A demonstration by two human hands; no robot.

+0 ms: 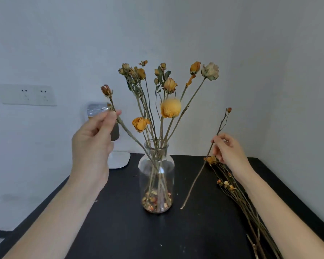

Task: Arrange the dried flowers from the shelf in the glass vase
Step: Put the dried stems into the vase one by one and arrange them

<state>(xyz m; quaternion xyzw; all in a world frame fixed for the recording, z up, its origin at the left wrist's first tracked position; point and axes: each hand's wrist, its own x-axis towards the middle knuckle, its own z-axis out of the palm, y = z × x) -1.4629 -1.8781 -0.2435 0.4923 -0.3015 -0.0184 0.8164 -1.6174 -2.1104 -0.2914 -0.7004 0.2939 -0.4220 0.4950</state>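
From the head view, we've got the vase (156,176) sitting upright in the middle of the black table (120,230), already packed with a spread of dried flowers (157,86), and a layer of loose petals (155,200) at the bottom of the glass.

Our left hand (94,139) is up to the left of the vase, fingers pinched closed on a rosebud stem (127,131). That stem leans out to the left, its bud up above our fingers and its lower end running down into the vase mouth.

Our right hand (226,150) is off to the right of the vase, thumb and fingers closed on a thin twig (200,171) with a tiny red bud on top. It's tilted, with its bottom tip down near the table just right of the vase; can't tell if it actually touches.

Under and behind that hand, a pile of stems (238,199) lies on the table, running toward the near right corner. Back left there's a white stand (119,159) and a wall socket (26,94).
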